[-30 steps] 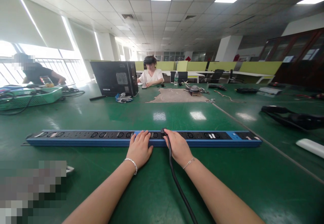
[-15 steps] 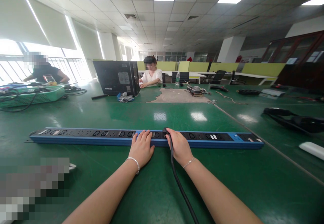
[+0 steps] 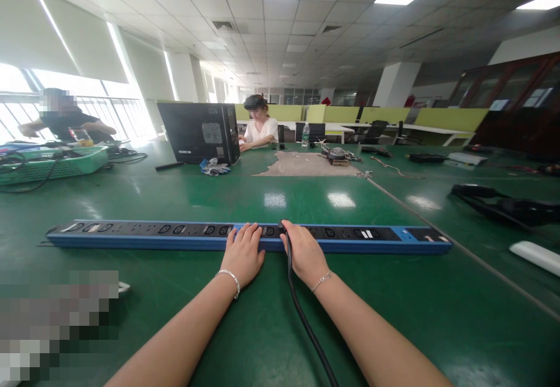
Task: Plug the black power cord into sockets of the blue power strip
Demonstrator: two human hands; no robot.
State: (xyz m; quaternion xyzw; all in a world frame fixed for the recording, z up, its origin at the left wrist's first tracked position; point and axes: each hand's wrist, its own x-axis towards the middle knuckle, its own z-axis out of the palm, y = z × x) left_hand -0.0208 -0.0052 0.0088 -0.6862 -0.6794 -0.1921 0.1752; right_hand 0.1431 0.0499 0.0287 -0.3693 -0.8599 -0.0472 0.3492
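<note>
1. Grasping a black plug in the right hand, fingers closed around it at the upper face of a long blue-and-black power strip; hard to tell how deeply seated.
2. Resting the left hand palm down on the same power strip, just left of the right hand, fingers loosely spread, clenched on nothing.
3. Trailing from the black plug toward the bottom of the view, between the 2 forearms: a black cable.
4. Lying crosswise on the green tabletop: the power strip, sockets facing up, in front of both hands.
5. Bearing 2 small white labels near the strip's right part, plus a pale sticker at the left end; too small to read.
6. Standing farther back: a black computer case with a light rear label, print illegible, and a clear bottle, brand unreadable.
7. Lying near the case: a blue-and-grey glove. Set far left: a green basket of cables.
8. Sitting beyond the tabletop: 1 person in white and, at far left, 1 person in dark clothing.
</note>
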